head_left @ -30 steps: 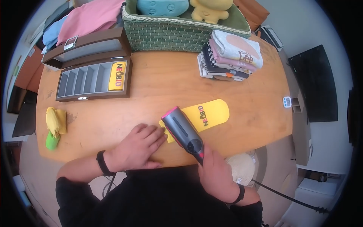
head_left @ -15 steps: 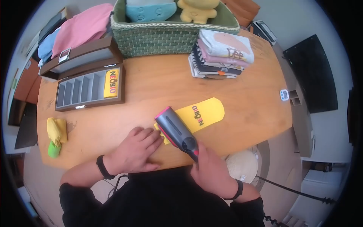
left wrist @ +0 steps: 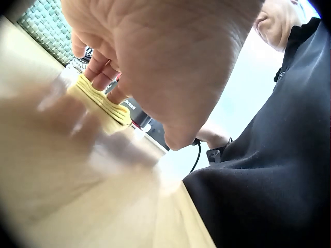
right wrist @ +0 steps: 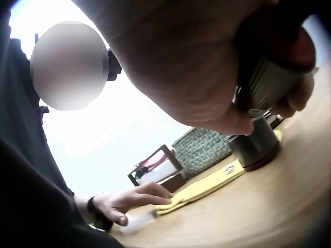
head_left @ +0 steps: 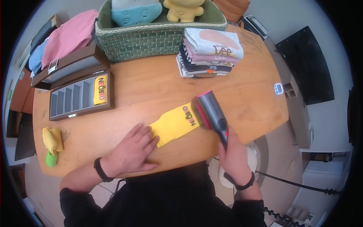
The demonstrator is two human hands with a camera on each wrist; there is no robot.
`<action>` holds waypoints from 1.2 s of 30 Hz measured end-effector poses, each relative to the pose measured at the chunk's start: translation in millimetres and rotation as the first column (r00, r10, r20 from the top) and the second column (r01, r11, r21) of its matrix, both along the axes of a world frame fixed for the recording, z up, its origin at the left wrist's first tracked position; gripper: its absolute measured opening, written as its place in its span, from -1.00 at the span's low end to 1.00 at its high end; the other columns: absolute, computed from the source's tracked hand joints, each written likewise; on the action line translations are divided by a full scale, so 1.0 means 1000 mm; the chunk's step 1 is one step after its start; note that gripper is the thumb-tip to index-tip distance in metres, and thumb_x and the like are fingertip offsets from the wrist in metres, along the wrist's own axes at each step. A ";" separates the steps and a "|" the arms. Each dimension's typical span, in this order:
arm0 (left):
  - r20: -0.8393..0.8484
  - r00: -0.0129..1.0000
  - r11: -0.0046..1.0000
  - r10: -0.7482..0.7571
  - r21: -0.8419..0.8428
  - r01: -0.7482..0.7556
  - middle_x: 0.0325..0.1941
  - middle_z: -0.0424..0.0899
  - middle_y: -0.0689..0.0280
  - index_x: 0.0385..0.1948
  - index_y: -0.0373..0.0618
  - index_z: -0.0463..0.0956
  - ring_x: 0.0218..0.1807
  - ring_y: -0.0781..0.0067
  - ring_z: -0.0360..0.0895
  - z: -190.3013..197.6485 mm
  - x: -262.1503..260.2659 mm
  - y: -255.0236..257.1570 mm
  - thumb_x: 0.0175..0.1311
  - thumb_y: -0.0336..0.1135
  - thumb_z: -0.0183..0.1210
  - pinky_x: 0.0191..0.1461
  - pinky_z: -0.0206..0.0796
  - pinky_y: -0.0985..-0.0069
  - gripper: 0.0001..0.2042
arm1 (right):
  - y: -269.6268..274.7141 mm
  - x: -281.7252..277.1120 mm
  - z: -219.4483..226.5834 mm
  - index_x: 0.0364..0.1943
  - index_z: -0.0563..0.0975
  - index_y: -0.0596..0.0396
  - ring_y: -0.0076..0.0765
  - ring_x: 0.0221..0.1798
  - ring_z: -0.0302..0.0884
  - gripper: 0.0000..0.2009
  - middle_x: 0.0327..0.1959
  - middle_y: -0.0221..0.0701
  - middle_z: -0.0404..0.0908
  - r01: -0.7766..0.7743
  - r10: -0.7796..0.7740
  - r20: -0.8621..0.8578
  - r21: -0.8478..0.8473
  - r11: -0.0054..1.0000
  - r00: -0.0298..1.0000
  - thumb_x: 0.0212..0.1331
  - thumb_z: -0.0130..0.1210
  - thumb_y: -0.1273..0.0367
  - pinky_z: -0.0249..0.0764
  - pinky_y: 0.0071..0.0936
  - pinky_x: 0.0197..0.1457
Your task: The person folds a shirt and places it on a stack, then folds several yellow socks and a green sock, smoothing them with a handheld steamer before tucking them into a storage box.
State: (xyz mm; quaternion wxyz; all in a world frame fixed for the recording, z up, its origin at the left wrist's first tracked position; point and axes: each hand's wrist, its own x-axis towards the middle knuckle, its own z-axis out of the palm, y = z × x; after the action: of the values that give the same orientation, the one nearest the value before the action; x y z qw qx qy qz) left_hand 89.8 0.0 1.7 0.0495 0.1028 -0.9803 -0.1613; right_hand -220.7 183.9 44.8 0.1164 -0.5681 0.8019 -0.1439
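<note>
- Because a flat bed presumably suits the work, the yellow sock [head_left: 170,126] lies spread on the table [head_left: 249,121] between both grips, its far end hidden by the device.
- The grey-and-pink device [head_left: 213,111] extends ahead of the right grip [head_left: 235,157], which is closed round its handle, likely to steer it.
- The left grip [head_left: 132,151] encloses nothing; its extended fingers rest on the ribbed cuff [left wrist: 108,109], apparently anchoring it.
- Beyond those fingertips, the sock looks fairly smooth, with multicoloured lettering [head_left: 188,116] beside the device.
</note>
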 end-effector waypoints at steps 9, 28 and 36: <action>-0.132 0.991 0.999 -0.028 -0.033 0.024 0.11 0.56 0.06 0.02 -0.18 0.61 0.23 -0.04 0.51 -0.005 -0.012 -0.015 0.13 -0.19 0.44 0.44 0.33 0.03 -0.56 | 0.007 -0.085 -0.020 0.49 0.28 0.23 -0.09 -0.31 0.68 -0.36 -0.19 -0.13 0.65 0.202 -0.152 0.463 -0.061 0.977 0.873 0.36 0.25 0.43 0.62 -0.25 -0.24; 0.007 0.921 0.860 -0.389 -0.355 0.366 -0.22 0.63 0.19 -0.10 -0.27 0.63 0.00 0.13 0.64 0.006 -0.042 -0.041 0.13 -0.44 0.22 0.28 0.52 0.20 -0.72 | -0.038 -0.120 -0.024 0.08 0.61 0.16 0.14 0.15 0.55 -0.61 0.02 -0.05 0.60 -0.051 -0.060 -0.307 -0.341 0.939 0.950 0.14 0.35 0.42 0.50 -0.01 0.21; -0.067 0.967 0.968 -0.244 -0.082 0.239 -0.28 0.58 0.22 -0.24 -0.19 0.62 -0.12 0.14 0.59 0.003 -0.050 -0.047 0.11 -0.43 0.24 0.12 0.49 0.25 -0.83 | -0.088 -0.064 -0.043 0.12 0.63 0.24 0.01 0.27 0.53 -0.61 0.15 -0.19 0.63 -0.657 0.616 -0.239 -0.170 0.734 0.750 0.19 0.16 0.44 0.48 -0.09 0.36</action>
State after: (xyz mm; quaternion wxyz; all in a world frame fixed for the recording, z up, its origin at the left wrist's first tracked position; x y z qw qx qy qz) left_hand 39.3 -46.5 4.3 0.0705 -0.0255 -0.9882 -0.1340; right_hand -284.6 95.7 1.8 0.0209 -0.8285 0.5408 -0.1442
